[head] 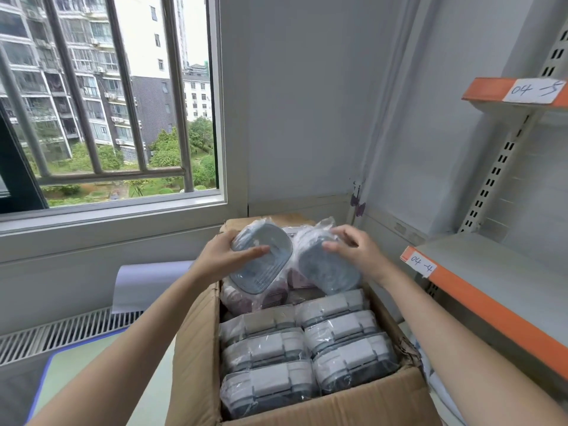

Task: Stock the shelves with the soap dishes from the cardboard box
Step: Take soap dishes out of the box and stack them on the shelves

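Head view: left hand (226, 256) grasping one wrapped soap dish (261, 265), right hand (356, 252) grasping another soap dish (327, 267), both lifted just above the far end of the cardboard box (196, 348). Best raised clear of the flaps, then swung right onto the lower shelf (498, 290), set flat and side by side. Blue-grey, oval, ribbed inside, each in crinkled clear film, likely slippery. More wrapped dishes (304, 355) packed in two rows below.

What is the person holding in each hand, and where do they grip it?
Each hand holds one plastic-wrapped blue-grey soap dish above the cardboard box: the left hand grips the left dish by its upper end, the right hand the right dish likewise.
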A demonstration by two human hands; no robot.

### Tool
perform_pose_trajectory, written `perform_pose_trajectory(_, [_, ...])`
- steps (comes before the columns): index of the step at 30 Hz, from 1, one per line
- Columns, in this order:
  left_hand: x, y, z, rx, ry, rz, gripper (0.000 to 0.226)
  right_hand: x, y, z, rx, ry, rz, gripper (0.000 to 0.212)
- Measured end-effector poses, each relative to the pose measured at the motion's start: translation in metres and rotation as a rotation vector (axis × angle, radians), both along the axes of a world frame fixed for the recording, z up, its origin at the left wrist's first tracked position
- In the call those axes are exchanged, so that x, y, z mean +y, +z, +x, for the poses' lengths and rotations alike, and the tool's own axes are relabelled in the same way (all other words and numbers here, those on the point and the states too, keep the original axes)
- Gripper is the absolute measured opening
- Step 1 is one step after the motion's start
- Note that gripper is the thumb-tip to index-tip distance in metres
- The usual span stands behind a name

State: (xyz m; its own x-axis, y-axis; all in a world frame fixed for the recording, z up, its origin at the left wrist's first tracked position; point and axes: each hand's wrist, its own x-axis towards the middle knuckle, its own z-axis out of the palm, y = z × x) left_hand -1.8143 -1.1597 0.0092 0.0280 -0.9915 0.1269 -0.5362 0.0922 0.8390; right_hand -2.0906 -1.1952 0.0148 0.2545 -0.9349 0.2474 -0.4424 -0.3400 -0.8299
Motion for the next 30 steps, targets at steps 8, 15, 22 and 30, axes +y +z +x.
perform_pose_trajectory(8, [-0.002,-0.001,-0.031,0.253,0.04,0.097,0.045,-0.001,-0.003,-0.013,-0.279,-0.339,0.224,0.07])
perform_pose_trajectory(15, [0.003,-0.001,-0.094,0.497,0.023,0.265,0.042,0.014,-0.014,-0.068,-0.538,-0.131,0.585,0.069])
perform_pose_trajectory(22, [-0.001,0.0,-0.188,0.544,-0.112,0.365,0.043,0.043,-0.012,-0.164,-0.588,-0.283,0.52,0.03])
perform_pose_trajectory(30, [0.0,-0.005,-0.329,0.443,-0.284,0.488,0.04,0.092,-0.02,-0.299,-0.664,-0.604,0.41,0.029])
